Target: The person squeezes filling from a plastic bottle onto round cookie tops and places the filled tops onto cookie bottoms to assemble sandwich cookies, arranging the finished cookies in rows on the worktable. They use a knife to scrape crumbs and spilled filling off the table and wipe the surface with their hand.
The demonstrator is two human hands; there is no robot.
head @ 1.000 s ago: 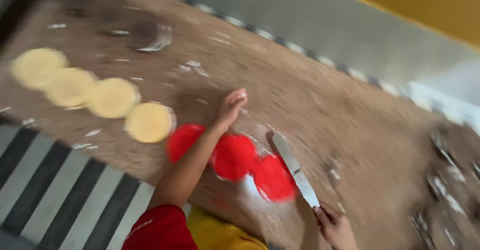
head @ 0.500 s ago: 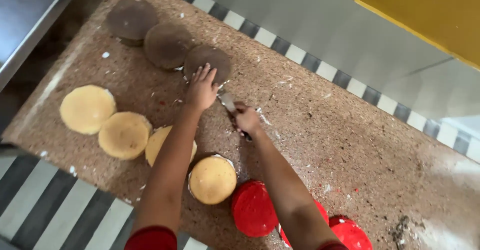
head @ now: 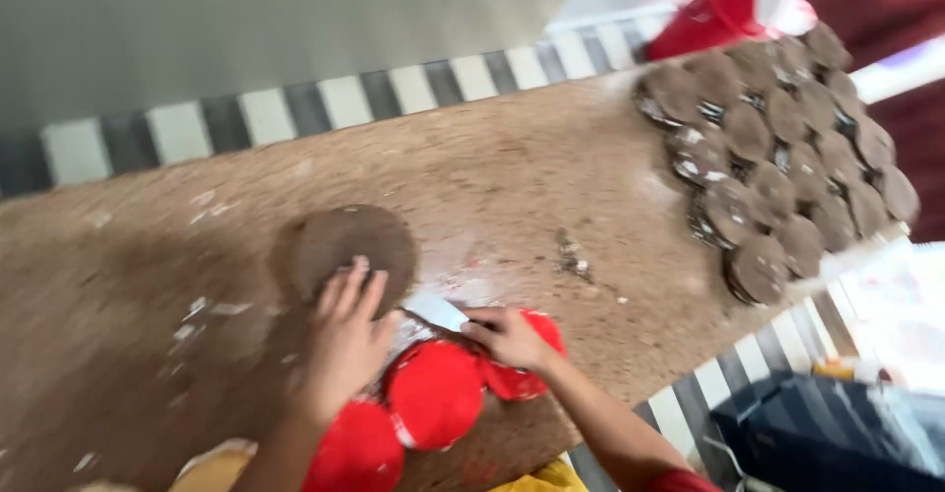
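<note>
Brown speckled counter (head: 551, 177); left hand (head: 346, 339) flat, fingers spread, fingertips pressing near edge of brown round disc (head: 345, 244) lying left of centre; right hand (head: 510, 338) closed round handle of flat-bladed knife (head: 436, 310), blade pointing toward disc; red round discs (head: 433, 394) beneath both hands at near edge; stacked brown discs (head: 778, 148) far right, well apart.

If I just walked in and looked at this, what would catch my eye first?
Most likely the bright red discs near the bottom edge of the brown speckled counter, between the person's two hands. The left hand lies with its fingers on a lone brown disc, while the right hand holds a flat metal blade beside it. At the far right, many brown discs lie overlapping.
</note>
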